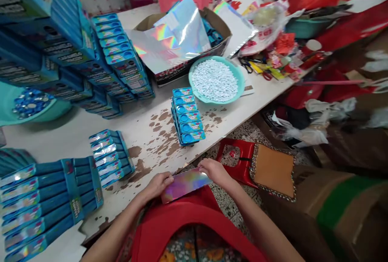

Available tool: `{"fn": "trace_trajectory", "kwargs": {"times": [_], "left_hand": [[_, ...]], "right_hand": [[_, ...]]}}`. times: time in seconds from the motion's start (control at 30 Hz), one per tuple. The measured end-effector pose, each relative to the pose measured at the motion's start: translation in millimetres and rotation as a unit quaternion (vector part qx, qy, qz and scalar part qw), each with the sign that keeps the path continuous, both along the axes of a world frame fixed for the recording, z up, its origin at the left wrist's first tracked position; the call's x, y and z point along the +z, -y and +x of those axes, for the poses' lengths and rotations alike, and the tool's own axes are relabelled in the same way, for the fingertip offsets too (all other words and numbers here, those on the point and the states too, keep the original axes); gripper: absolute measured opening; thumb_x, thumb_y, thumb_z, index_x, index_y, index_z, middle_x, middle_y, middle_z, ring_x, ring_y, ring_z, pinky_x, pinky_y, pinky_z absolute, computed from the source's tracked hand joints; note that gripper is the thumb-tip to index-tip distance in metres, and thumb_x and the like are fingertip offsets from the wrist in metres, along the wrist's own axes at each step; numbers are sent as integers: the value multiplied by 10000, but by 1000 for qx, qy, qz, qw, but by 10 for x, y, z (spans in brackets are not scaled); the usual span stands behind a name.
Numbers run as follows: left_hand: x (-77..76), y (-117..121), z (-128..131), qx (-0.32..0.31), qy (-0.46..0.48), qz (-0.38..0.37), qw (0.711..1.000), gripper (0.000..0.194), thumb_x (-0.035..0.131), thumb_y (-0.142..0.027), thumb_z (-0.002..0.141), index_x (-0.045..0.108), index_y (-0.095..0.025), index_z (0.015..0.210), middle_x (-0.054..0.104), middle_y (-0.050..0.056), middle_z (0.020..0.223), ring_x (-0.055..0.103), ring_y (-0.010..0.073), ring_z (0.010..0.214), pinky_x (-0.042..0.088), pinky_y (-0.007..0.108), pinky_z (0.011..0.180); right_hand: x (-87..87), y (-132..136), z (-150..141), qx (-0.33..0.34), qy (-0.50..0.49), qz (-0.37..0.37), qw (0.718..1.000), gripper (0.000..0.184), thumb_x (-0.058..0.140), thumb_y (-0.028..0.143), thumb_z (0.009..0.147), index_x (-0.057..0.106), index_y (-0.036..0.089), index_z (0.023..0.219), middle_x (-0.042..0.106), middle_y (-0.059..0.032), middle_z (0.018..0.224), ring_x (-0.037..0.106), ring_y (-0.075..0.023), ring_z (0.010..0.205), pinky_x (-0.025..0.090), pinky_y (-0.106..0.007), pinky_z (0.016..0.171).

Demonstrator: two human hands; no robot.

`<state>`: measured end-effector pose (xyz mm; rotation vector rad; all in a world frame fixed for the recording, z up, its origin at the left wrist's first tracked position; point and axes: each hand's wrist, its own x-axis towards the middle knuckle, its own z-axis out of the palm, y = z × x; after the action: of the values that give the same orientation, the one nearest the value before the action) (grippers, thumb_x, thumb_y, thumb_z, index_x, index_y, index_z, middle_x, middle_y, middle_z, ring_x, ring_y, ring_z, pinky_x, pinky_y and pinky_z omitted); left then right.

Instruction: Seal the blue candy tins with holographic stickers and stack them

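A strip of shiny holographic sheet point(185, 184) lies between my two hands, just off the table's front edge and over a red chair back. My left hand point(158, 186) pinches its left end with thumb and fingers. At the other end, my right hand point(213, 169) grips the upper right corner. Beyond them on the table stands a short row of small blue printed boxes point(188, 116). A turquoise basin point(241, 80) full of small white pellets is behind that row. Left of my left hand sits another stack of blue boxes point(110, 158).
Tall stacks of blue boxes point(51, 32) fill the table's left side, near a basin of blue pieces point(33, 102). Behind is a cardboard box point(224, 32) with holographic sheets on it. Scissors point(247, 66) lie right. A red stool point(239, 157) and cartons point(327, 205) stand right below.
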<state>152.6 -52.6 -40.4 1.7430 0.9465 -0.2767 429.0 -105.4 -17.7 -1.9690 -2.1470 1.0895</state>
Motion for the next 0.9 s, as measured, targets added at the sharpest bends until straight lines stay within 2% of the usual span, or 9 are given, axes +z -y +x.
{"fn": "trace_trajectory", "kwargs": {"times": [0.1, 0.2, 0.33, 0.43, 0.53, 0.63, 0.73, 0.8, 0.9], "left_hand": [[-8, -85, -286, 32, -82, 34, 996, 388, 309, -459, 893, 534, -171, 763, 578, 17, 697, 511, 152, 657, 314, 227, 583], [42, -168, -565, 32, -155, 94, 983, 338, 307, -421, 900, 551, -193, 846, 618, 39, 765, 562, 179, 728, 334, 243, 628], [173, -152, -849, 4, -217, 115, 969, 347, 290, -410, 908, 570, -205, 888, 648, 72, 837, 606, 217, 800, 365, 263, 658], [320, -80, -907, -16, -272, 133, 953, 330, 284, -329, 912, 585, -197, 890, 657, 98, 871, 613, 237, 824, 388, 292, 690], [466, -73, -767, 3, -296, 210, 932, 293, 308, -160, 873, 588, -165, 960, 639, 133, 963, 580, 246, 929, 390, 332, 789], [494, -172, -417, 20, -209, 258, 943, 292, 332, -187, 880, 565, -154, 1055, 615, 135, 1038, 545, 236, 987, 378, 335, 857], [329, -319, 9, 2, -89, 212, 973, 322, 370, -329, 896, 555, -171, 1105, 623, 110, 1043, 555, 214, 961, 390, 297, 834], [157, -403, 226, -14, -65, 146, 987, 304, 384, -339, 886, 598, -170, 1021, 648, 86, 945, 575, 194, 868, 395, 266, 750], [-57, -486, 361, -9, -64, 83, 994, 282, 376, -292, 870, 625, -160, 849, 636, 46, 772, 554, 157, 715, 354, 232, 633]], "right_hand": [[-195, -114, -139, 3, -28, -29, 999, 135, 520, 216, 853, 645, 222, 905, 661, -28, 907, 588, -168, 885, 391, -234, 739], [-356, -214, -283, -15, -56, -31, 998, 147, 522, 215, 844, 654, 219, 910, 668, -40, 911, 599, -177, 885, 404, -241, 757], [-483, -307, -507, -90, -157, -38, 983, 143, 527, 232, 834, 662, 198, 868, 684, -36, 849, 613, -169, 812, 428, -237, 731], [-526, -310, -662, -124, -222, -37, 966, 150, 515, 212, 822, 659, 182, 852, 683, -29, 805, 616, -159, 762, 441, -234, 701], [-559, -282, -750, -147, -239, -29, 959, 163, 504, 201, 811, 662, 172, 837, 680, -24, 762, 614, -159, 723, 450, -240, 674], [-577, -278, -769, -174, -238, -15, 955, 174, 503, 203, 807, 666, 172, 856, 691, -30, 789, 624, -168, 744, 463, -253, 686], [-562, -313, -765, -198, -239, 3, 951, 202, 488, 194, 816, 663, 178, 917, 700, -37, 842, 635, -173, 790, 476, -267, 722], [-542, -337, -767, -205, -236, 18, 950, 229, 470, 179, 829, 652, 188, 966, 701, -36, 869, 639, -172, 804, 483, -272, 739], [-521, -331, -781, -211, -194, 53, 957, 271, 437, 155, 855, 621, 198, 1050, 696, -44, 926, 637, -171, 839, 488, -275, 762]]}}
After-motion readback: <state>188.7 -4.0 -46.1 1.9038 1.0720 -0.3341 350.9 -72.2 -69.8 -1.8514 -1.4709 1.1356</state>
